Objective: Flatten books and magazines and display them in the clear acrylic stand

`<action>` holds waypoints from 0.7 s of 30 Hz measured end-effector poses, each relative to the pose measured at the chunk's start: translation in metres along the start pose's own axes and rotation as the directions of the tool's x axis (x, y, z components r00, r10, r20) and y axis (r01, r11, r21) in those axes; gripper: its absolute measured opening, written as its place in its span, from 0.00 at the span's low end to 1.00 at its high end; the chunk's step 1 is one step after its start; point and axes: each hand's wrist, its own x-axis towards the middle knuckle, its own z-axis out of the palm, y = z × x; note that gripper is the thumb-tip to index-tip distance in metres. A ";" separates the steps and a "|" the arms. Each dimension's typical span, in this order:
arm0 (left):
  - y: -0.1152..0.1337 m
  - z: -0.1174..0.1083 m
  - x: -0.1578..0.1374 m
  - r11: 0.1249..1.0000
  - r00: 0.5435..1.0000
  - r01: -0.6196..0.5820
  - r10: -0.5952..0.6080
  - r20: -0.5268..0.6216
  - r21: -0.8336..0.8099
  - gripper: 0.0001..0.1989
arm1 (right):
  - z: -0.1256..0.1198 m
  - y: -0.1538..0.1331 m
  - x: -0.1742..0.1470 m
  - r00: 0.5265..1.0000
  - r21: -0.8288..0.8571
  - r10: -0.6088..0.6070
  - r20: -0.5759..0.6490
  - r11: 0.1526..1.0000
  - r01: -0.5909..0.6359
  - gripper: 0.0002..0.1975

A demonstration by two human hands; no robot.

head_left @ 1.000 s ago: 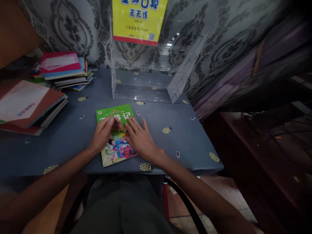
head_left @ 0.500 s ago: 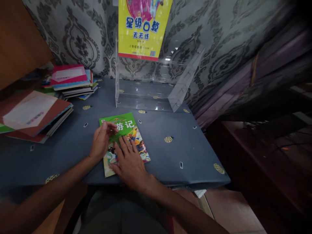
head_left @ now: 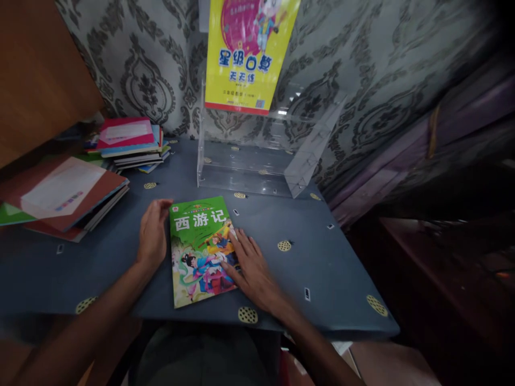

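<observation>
A green storybook (head_left: 197, 236) with large white Chinese characters and colourful cartoon figures lies closed, cover up, near the front of the table. My right hand (head_left: 250, 268) rests flat along its right side, fingers stretched out, thumb and fingertips over the cover. At the left edge, my left hand (head_left: 153, 236) stands on its side with fingers extended, close against the book; I cannot tell whether it touches. Neither hand grips anything. The left thumb is hidden.
Behind the book stands a clear acrylic rack (head_left: 308, 153), with a yellow workbook (head_left: 237, 94) upright in its top. Two stacks of books, a nearer one (head_left: 64, 185) and a farther one (head_left: 126, 136), sit at left. The patterned blue tablecloth (head_left: 333, 279) ends at right above the floor.
Both hands have moved apart from over the cover to the book's two sides, so its title and picture now show. The view has shifted slightly, with everything sitting lower and farther right.
</observation>
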 end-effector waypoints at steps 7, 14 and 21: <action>-0.005 -0.003 -0.005 0.988 0.994 0.069 -0.080 0.075 0.138 0.14 | 0.021 0.029 0.029 0.993 -0.020 -0.076 -0.092 0.997 0.075 0.35; -0.001 0.000 -0.005 0.981 0.988 0.127 -0.138 0.072 0.145 0.20 | 0.036 0.035 0.076 0.987 -0.036 -0.052 -0.151 0.998 0.047 0.33; 0.006 0.003 -0.010 0.974 0.976 0.178 -0.193 0.098 0.138 0.24 | 0.036 0.040 0.091 0.977 0.009 -0.018 -0.213 1.000 0.021 0.30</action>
